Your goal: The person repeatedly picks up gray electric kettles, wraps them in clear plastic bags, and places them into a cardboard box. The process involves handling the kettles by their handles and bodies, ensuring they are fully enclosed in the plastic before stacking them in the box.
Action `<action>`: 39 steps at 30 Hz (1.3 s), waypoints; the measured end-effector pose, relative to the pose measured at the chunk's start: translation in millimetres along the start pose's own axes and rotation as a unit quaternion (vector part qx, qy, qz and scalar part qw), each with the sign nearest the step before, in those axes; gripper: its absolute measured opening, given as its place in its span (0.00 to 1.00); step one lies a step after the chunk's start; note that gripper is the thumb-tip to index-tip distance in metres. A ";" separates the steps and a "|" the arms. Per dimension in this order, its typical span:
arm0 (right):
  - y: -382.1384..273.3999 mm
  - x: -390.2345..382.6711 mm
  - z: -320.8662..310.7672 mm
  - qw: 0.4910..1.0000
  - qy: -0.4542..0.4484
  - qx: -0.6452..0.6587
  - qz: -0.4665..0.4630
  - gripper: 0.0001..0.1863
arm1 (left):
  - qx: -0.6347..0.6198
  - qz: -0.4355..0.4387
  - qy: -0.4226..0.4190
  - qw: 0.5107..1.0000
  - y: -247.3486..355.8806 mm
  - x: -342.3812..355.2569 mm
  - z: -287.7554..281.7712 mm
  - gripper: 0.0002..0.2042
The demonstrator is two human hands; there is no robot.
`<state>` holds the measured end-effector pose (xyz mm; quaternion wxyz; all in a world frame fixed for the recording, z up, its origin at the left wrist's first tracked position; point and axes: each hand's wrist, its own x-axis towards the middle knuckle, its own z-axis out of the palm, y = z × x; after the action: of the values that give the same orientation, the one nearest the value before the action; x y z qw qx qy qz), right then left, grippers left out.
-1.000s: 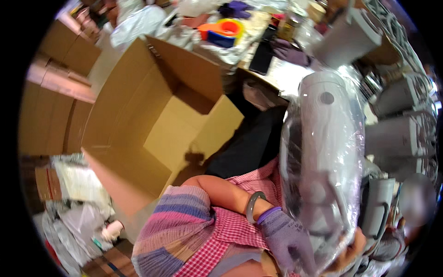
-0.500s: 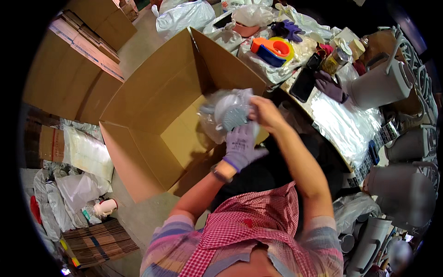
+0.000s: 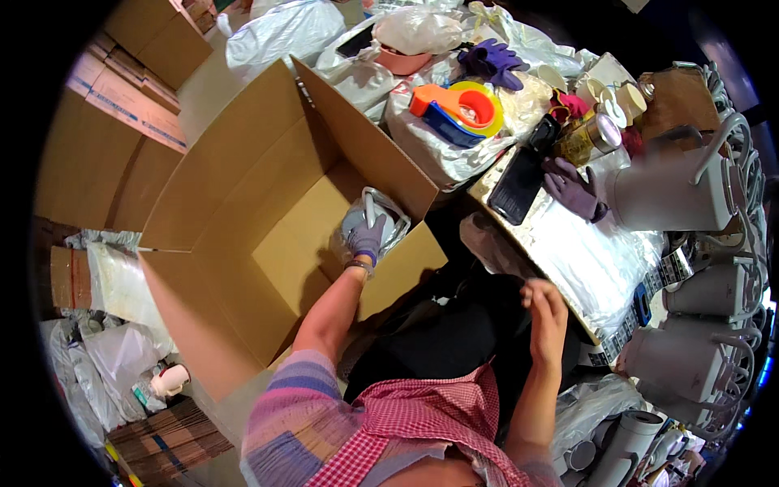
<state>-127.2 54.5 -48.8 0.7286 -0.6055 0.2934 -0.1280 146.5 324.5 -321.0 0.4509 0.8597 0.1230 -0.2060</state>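
My left hand [image 3: 365, 238], in a light purple glove, grips a plastic-bagged vessel [image 3: 387, 220] with a white handle at the inner right side of the large open cardboard box [image 3: 213, 207]. The vessel is partly hidden by my hand and the bag. My bare right hand [image 3: 544, 312] is raised over my lap, outside the box, holding nothing, with loosely bent fingers apart. It is beside the edge of a worktop [image 3: 569, 286] covered with clear plastic sheets [image 3: 596, 264].
Grey lidded kettles [image 3: 667, 193] line the right. A phone [image 3: 513, 191], gloves [image 3: 572, 187], orange tape dispenser [image 3: 434, 101] and bags [image 3: 284, 36] crowd the back. Stacked cartons [image 3: 97, 170], flattened cardboard [image 3: 170, 430] and a plastic-bag pile [image 3: 118, 353] lie left.
The bagged vessel has moved from upright against my body into the box, in my left hand. My right hand has let go of it and drawn back toward my lap.
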 end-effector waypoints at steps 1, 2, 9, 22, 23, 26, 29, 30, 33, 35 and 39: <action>4.0 -12.2 -9.4 1.000 0.019 0.003 0.021 0.11 | 0.038 0.004 -0.050 0.998 16.7 -3.0 15.6 0.27; 6.3 -20.7 -12.5 0.998 0.034 0.011 0.042 0.11 | 0.078 0.009 -0.094 0.993 33.9 -6.0 25.5 0.25; -2.6 -68.1 -39.0 0.991 0.019 -0.130 0.002 0.15 | 0.028 0.206 -0.030 0.978 78.2 -36.6 76.2 0.22; -266.0 -207.7 -453.6 0.613 0.608 -0.436 -0.255 0.39 | 0.028 0.385 0.047 0.921 90.9 -95.0 21.8 0.34; -262.1 -187.1 -459.7 0.352 0.687 -0.595 -0.222 0.40 | -0.082 0.365 -0.001 0.927 125.1 -133.0 14.1 0.33; -277.1 -203.0 -464.8 0.658 0.589 -0.425 -0.198 0.35 | -0.240 0.354 -0.122 0.896 187.9 -208.9 11.7 0.27; -268.8 -175.8 -386.2 0.747 0.571 -0.244 -0.239 0.32 | -0.213 0.444 -0.210 0.845 217.7 -248.0 1.1 0.27; -269.8 -184.5 -359.6 0.749 0.585 -0.130 -0.281 0.28 | -0.220 0.467 -0.241 0.821 228.6 -268.9 2.3 0.26; -255.6 -260.9 -291.0 0.745 0.499 -0.056 -0.439 0.25 | -0.190 0.507 -0.337 0.770 260.7 -304.9 3.5 0.26; -218.1 -324.9 -289.5 0.788 0.292 -0.057 -0.540 0.21 | -0.180 0.529 -0.381 0.736 281.4 -343.0 18.0 0.28; -127.9 -299.1 -226.6 0.779 0.174 -0.051 -0.601 0.27 | -0.103 0.568 -0.483 0.658 313.1 -387.6 29.1 0.45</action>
<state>-475.4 3.7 133.7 0.4088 -0.6624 -0.0021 -0.6278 -79.1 114.2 71.4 0.5619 0.4898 -0.6041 -0.2819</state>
